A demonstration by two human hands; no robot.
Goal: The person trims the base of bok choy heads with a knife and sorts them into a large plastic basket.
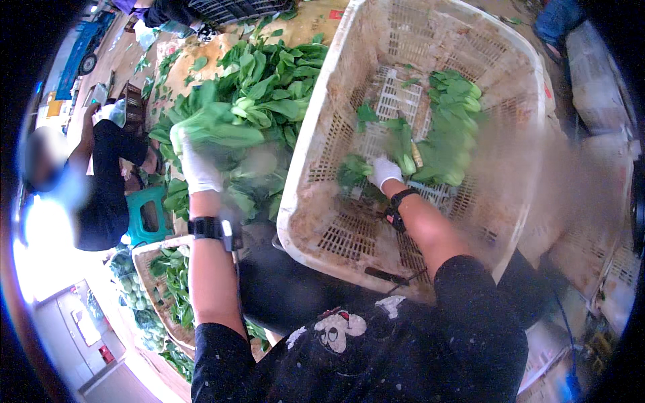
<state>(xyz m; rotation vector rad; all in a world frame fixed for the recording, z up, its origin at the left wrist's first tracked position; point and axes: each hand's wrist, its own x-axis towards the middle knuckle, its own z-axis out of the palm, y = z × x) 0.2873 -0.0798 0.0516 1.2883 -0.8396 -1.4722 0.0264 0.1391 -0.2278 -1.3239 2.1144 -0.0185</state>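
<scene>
My left hand (pixel 199 168), in a white glove, is closed around a bok choy (pixel 225 132) that is smeared by motion. It is over a large heap of bok choy (pixel 269 84) on the left. My right hand (pixel 385 172), gloved too, reaches down into a big off-white plastic basket (pixel 301 151). Its fingers close at the stem end of a leafy bok choy (pixel 354 169) on the basket floor; the fingertips are partly hidden. Just beyond that hand lies another bok choy (pixel 402 142). A neat row of bok choy (pixel 451 127) lines the basket's right part.
A green plastic stool (pixel 146 213) stands at left, near a seated person (pixel 104 174). Below it is a second basket of greens (pixel 176 285). A black crate (pixel 235 8) sits at the far edge. Pale wrapped bundles (pixel 591 80) stand on the right. Blurry smudges veil the picture's right side.
</scene>
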